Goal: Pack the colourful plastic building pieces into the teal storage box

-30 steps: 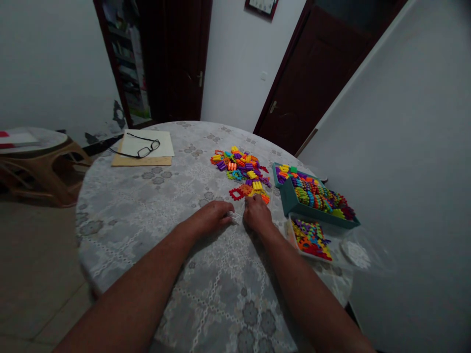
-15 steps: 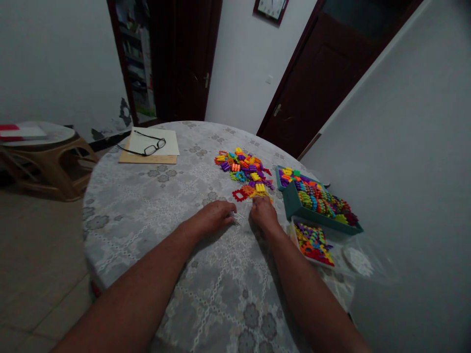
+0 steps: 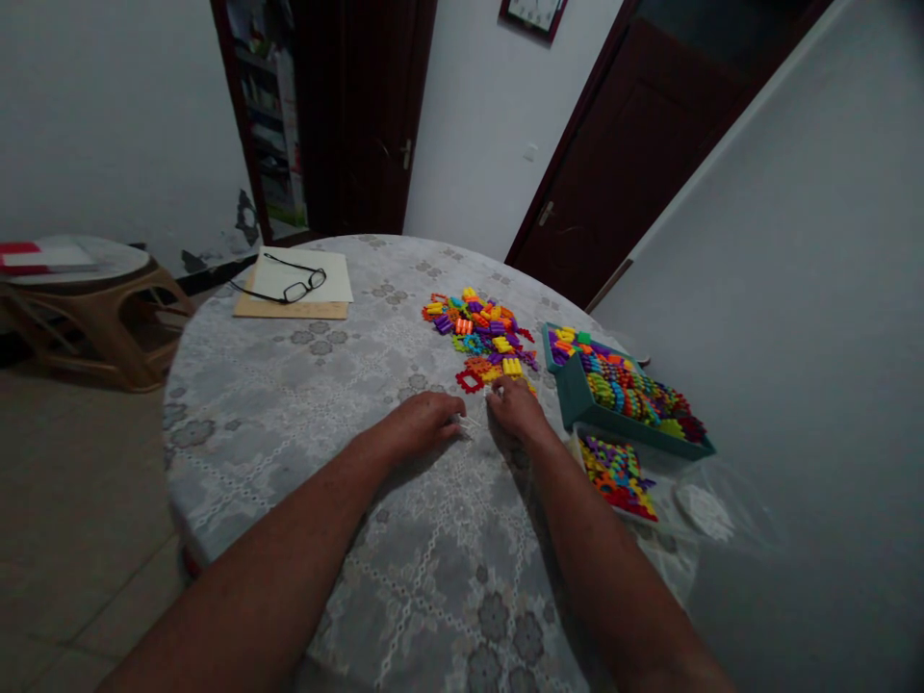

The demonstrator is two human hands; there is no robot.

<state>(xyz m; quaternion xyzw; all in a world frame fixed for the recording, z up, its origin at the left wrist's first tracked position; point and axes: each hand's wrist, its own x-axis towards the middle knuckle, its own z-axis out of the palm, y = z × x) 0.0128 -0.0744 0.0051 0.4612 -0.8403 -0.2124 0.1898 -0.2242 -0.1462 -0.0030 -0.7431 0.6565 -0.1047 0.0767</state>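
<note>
My left hand (image 3: 427,421) rests low over the table, its fingers closed on several thin white sticks (image 3: 469,424) that poke out to the right. My right hand (image 3: 517,406) is a short way to the right, thumb and fingers pinched on a small white piece, seemingly a similar stick, mostly hidden by the fingers. Just beyond the right hand lies a pile of colourful plastic building pieces (image 3: 473,327). A red frame-shaped piece (image 3: 470,382) and a yellow ridged piece (image 3: 512,367) are its nearest parts.
On the right stand a teal box (image 3: 613,416) and a white tub (image 3: 578,445), both full of colourful pieces. Beside them lies a clear plastic bag (image 3: 736,496) with white contents. Glasses (image 3: 295,292) rest on papers (image 3: 332,272) at the far left of the round table (image 3: 425,597).
My right hand has shifted slightly away from me and left, still pinching the white piece. My left hand has stayed nearly still with the sticks.
</note>
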